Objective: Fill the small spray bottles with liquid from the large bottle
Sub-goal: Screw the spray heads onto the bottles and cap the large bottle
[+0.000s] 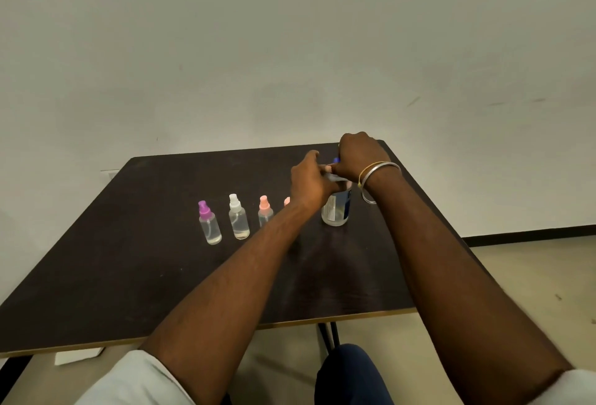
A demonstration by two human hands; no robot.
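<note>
Uncapping step, judged. Left hand [309, 182] grips large bottle [337, 209]; right hand [358, 156] curls round blue cap [336, 160]. Next: twist off, bottle steadied.

Dark table [129, 275], small spray bottles [238, 220], large bottle [335, 211]

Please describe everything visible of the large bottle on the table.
The large bottle looks like clear plastic with a white and blue label. It stands upright on the dark table, right of the small spray bottles. The left hand grips its shoulder; the right hand curls over its top, where a bit of blue cap shows. Its liquid level is unclear.
</note>
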